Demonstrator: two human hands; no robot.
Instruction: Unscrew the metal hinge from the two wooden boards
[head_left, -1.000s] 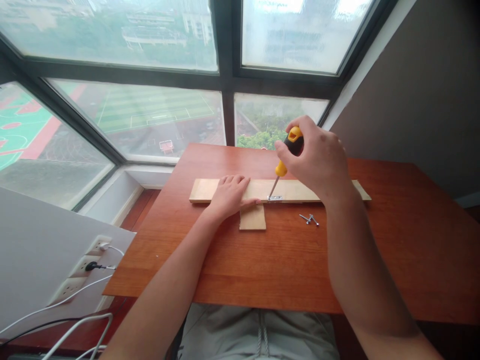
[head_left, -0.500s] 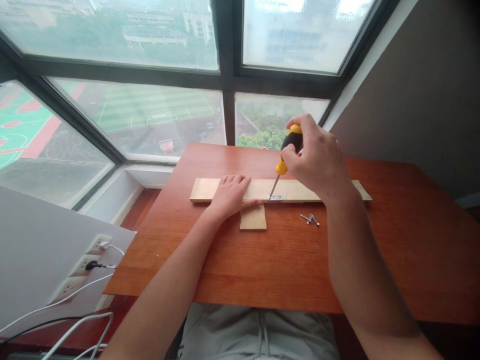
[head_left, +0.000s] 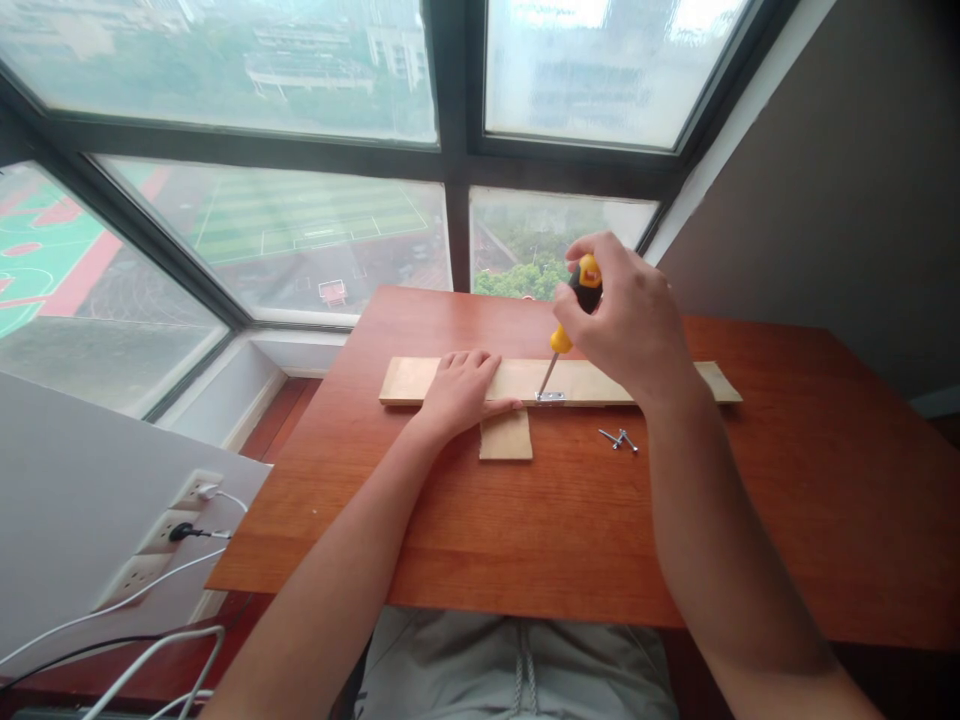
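Note:
A long pale wooden board (head_left: 592, 378) lies across the table. My left hand (head_left: 461, 388) rests flat on its left part, fingers stretched over the top and thumb along the near edge. Wrapped round the yellow and black handle of a screwdriver (head_left: 586, 284) is my right hand (head_left: 630, 315). The screwdriver leans, its tip down at the left end of a small metal bracket (head_left: 550, 397) on the board's near edge. Whether a screw sits under the tip is too small to tell. Below my left thumb lies a small square wooden piece (head_left: 505, 436).
Several loose screws (head_left: 619, 440) lie on the reddish-brown table (head_left: 465, 530), right of the square piece. Large windows (head_left: 315, 240) stand beyond the table's far edge. At the left, plugs and white cables (head_left: 150, 580) run from wall sockets (head_left: 166, 530).
My right hand has turned slightly on the screwdriver handle, and the handle shows a different side. The screwdriver tip stays at the bracket. My left hand keeps its place on the board.

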